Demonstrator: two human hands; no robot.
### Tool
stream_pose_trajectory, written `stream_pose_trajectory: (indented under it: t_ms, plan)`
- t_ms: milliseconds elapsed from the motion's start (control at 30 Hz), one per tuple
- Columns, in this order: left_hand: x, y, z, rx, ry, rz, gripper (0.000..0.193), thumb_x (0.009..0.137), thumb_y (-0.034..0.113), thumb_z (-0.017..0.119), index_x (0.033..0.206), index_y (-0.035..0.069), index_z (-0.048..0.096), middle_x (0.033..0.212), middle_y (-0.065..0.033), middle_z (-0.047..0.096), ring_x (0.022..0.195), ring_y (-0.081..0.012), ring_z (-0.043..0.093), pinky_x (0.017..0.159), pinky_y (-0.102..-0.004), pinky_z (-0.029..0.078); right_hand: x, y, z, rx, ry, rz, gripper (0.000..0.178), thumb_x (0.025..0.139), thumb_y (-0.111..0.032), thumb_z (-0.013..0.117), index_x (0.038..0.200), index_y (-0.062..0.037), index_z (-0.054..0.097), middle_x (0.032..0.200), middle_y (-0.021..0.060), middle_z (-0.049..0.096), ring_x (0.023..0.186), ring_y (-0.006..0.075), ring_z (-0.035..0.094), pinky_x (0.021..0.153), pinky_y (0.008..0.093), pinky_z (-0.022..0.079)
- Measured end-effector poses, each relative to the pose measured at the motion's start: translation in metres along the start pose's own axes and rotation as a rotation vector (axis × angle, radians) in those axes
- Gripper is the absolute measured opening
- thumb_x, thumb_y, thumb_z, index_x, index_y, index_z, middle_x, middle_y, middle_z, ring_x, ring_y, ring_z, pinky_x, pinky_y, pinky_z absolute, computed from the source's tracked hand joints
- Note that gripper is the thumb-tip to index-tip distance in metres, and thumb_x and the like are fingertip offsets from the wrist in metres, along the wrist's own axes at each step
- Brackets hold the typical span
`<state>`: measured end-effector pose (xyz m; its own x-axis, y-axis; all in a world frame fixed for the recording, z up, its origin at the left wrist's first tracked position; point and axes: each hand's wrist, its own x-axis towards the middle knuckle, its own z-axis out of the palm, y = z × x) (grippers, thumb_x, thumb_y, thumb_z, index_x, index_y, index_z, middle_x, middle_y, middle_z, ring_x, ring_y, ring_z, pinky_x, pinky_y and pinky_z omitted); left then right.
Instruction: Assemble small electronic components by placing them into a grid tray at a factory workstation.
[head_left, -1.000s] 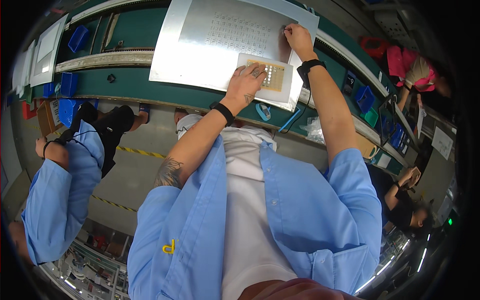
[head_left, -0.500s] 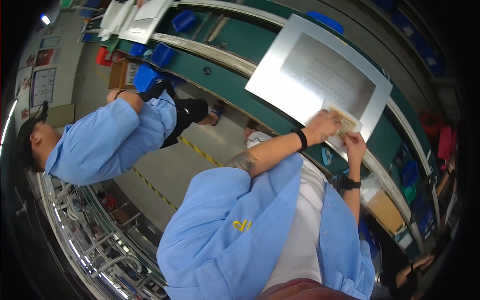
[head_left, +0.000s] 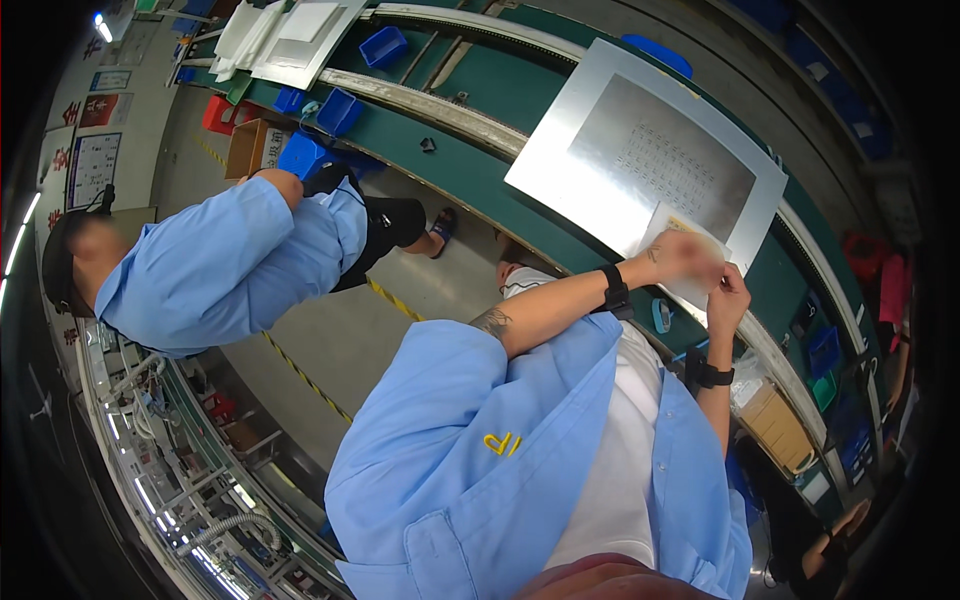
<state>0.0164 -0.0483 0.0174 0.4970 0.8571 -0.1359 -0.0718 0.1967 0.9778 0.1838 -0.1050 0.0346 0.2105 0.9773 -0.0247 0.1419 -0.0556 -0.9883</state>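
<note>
A large flat silver metal panel (head_left: 545,160) lies across the bench, with a darker grey rectangle bearing rows of small marks. Over its near corner sits a small white sheet (head_left: 686,291) with a yellowish strip (head_left: 684,226) along its far side. My left hand (head_left: 690,258) is over this sheet and covers much of it; motion smears its fingers. Beside it, at the sheet's right edge, my right hand (head_left: 728,298) has thumb and fingertips pinched together. What lies between those fingertips is too small to make out.
The green bench (head_left: 470,195) with metal rails runs from upper left to lower right. Blue bins (head_left: 383,47) and white sheets (head_left: 300,40) stand at its far left. A co-worker in a blue shirt (head_left: 235,260) is at left. A cardboard box (head_left: 775,425) sits at right.
My right hand has shifted to the right, and my left hand has also slid right, over the yellowish strip. The whole view has tilted slightly.
</note>
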Motion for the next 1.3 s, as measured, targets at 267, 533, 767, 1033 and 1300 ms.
stream_pose_trajectory:
  t_ms: [267,533,767,1033,1300]
  plan:
    - [-0.001,0.004,-0.005,-0.123,-0.005,0.027,0.018,0.091,0.006,0.073,0.106,0.000,0.066,0.098,-0.0103,0.072,0.093,-0.0163,0.070,0.082,-0.0308,0.059,-0.014,-0.041,0.010,0.034,0.021,0.033,0.022,0.091,-0.002,0.073,0.112,0.0040,0.072,0.106,0.0094,0.071,0.093,0.0142,0.067,0.078,0.0256,0.058]
    - [-0.010,0.036,-0.015,-0.186,-0.036,-0.076,0.014,0.093,0.006,0.070,0.104,-0.002,0.069,0.098,-0.0078,0.072,0.090,-0.0129,0.068,0.084,-0.0256,0.055,-0.011,-0.050,0.012,-0.095,0.026,-0.089,0.019,0.086,-0.002,0.076,0.105,-0.0003,0.075,0.101,0.0085,0.073,0.087,0.0155,0.070,0.077,0.0274,0.057]
    - [-0.001,0.025,-0.027,-0.150,-0.276,-0.229,0.014,0.096,0.010,0.068,0.106,0.000,0.068,0.097,-0.0060,0.071,0.091,-0.0118,0.067,0.087,-0.0260,0.053,-0.015,-0.059,-0.001,-0.398,-0.092,-0.277,0.013,0.088,-0.001,0.073,0.101,0.0001,0.075,0.096,0.0079,0.072,0.083,0.0161,0.070,0.074,0.0264,0.055]
    - [0.007,0.009,-0.029,-0.079,-0.460,-0.277,0.014,0.094,0.007,0.069,0.103,-0.003,0.071,0.093,-0.0072,0.072,0.085,-0.0131,0.067,0.082,-0.0270,0.054,-0.024,-0.041,-0.008,-0.365,-0.175,-0.111,0.012,0.089,-0.003,0.073,0.100,0.0009,0.073,0.094,0.0075,0.071,0.082,0.0153,0.068,0.074,0.0264,0.055]
    - [-0.001,0.005,-0.014,-0.144,-0.294,-0.234,0.017,0.093,0.006,0.070,0.106,-0.005,0.071,0.096,-0.0083,0.073,0.089,-0.0140,0.069,0.085,-0.0265,0.056,-0.029,-0.027,-0.002,-0.304,-0.011,-0.075,0.011,0.089,-0.003,0.073,0.100,0.0013,0.071,0.092,0.0067,0.070,0.080,0.0122,0.067,0.073,0.0252,0.055]
